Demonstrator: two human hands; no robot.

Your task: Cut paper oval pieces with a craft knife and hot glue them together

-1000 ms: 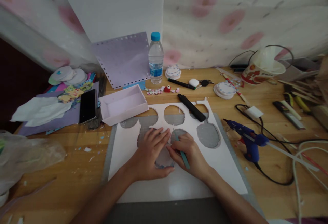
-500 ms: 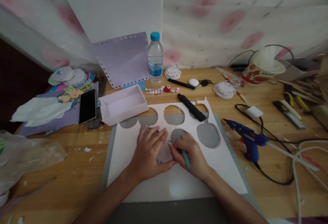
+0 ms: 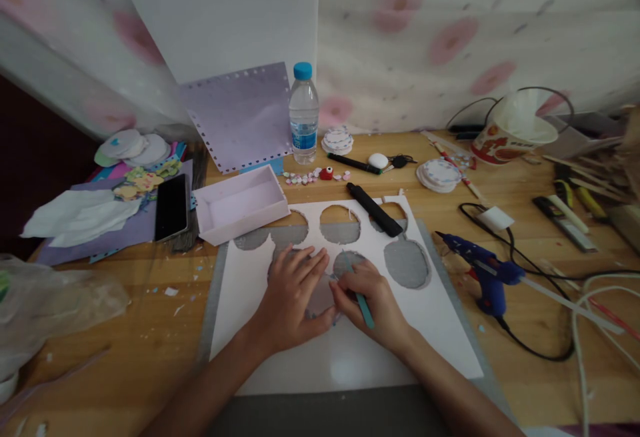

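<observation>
A white board point(image 3: 280, 377) with several round holes lies on a grey cutting mat point(image 3: 430, 410). My left hand point(image 3: 293, 293) rests on the board with its fingers stretched out, beside a round shape at the middle. In my right hand point(image 3: 373, 297) I grip a slim teal craft knife point(image 3: 366, 312), its tip pointing away from me near one of the holes; the fingertips hide part of it. Across the board's far right corner lies a thick black marker point(image 3: 374, 210).
A pale open box point(image 3: 243, 207) and a phone point(image 3: 171, 207) are left of the board. Behind stands a water bottle point(image 3: 303, 117). To the right lie a blue glue gun point(image 3: 483, 267) with its cable, a box cutter point(image 3: 563, 223) and a paper tub point(image 3: 510, 133). Paper discs point(image 3: 439, 175) are stacked at the back.
My left thumb has drawn back slightly to the left, so the gap to my right fingers is wider. My right hand and the knife have barely moved.
</observation>
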